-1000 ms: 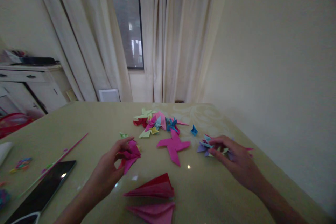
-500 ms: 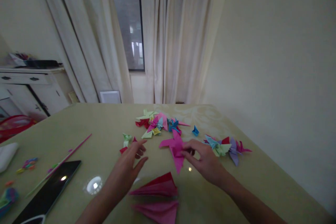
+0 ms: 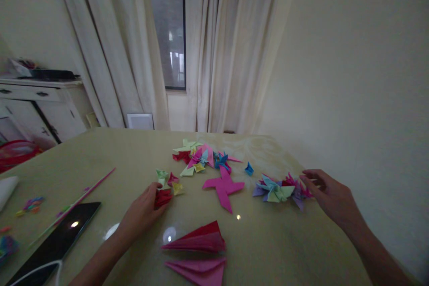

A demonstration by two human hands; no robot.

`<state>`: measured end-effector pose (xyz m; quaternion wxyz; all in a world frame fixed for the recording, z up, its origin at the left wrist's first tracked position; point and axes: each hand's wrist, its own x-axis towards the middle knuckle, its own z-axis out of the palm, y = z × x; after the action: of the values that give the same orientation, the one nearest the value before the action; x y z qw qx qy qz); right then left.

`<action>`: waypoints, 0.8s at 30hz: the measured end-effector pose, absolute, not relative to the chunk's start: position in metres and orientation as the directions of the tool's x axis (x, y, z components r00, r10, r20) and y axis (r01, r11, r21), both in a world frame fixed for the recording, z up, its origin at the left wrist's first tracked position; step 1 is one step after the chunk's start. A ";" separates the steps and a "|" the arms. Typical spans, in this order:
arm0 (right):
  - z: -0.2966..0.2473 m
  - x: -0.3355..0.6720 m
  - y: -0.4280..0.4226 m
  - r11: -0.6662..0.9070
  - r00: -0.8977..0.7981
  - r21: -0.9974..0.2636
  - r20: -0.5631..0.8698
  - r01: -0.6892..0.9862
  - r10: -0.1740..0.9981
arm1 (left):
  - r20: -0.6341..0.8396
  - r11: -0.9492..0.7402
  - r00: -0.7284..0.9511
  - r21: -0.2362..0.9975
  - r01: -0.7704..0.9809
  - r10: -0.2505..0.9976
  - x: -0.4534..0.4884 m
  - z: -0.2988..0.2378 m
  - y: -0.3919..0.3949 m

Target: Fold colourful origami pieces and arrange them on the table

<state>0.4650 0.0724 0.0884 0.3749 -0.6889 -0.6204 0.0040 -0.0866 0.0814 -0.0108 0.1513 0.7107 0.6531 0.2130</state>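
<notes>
My left hand (image 3: 142, 212) lies on the table (image 3: 288, 241) with its fingers curled on a small red folded paper piece (image 3: 163, 197). Small green, pink and yellow folded pieces (image 3: 167, 179) lie just beyond it. My right hand (image 3: 330, 196) reaches at the right end of a cluster of small coloured origami pieces (image 3: 279, 187), fingers bent and touching the pink ones; whether it grips one is unclear. A large pink paper pinwheel (image 3: 224, 187) lies between my hands.
Another heap of coloured origami (image 3: 199, 156) and a small blue piece (image 3: 248, 169) lie farther back. A red folded fan (image 3: 197, 239) and a pink one (image 3: 201, 270) lie near me. At left are a dark tablet (image 3: 50, 243) and a pink stick (image 3: 72, 208).
My right hand left the pink pinwheel and swung right to the far end of the coloured cluster. My left hand drew back slightly and closed on the small red piece.
</notes>
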 end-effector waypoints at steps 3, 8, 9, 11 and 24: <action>0.094 0.426 0.067 0.158 0.170 -0.557 0.490 0.815 0.855 | 0.109 -0.129 0.086 0.486 0.865 0.990 -0.090 -0.006 0.076; 0.093 0.333 0.063 0.361 -0.140 -0.736 0.345 0.573 0.928 | 0.251 -0.280 0.162 0.557 0.782 0.954 -0.065 0.018 0.062; 0.091 0.312 0.064 0.358 -0.216 -0.803 0.288 0.476 0.933 | 0.306 -0.340 0.190 0.571 0.747 0.933 -0.054 0.027 0.060; 0.084 0.273 0.067 0.270 -0.331 -0.940 0.192 0.210 0.924 | 0.415 -0.475 0.266 0.560 0.679 0.870 -0.025 0.045 0.056; 0.074 0.258 0.130 0.314 -0.234 -0.867 0.237 0.388 0.943 | 0.493 -0.447 0.183 0.495 0.745 0.850 -0.007 0.048 0.086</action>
<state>0.2581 0.1297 0.0742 0.4005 -0.4720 -0.7048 0.3465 -0.0072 0.0861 0.0485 0.0709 0.7656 0.5211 0.3704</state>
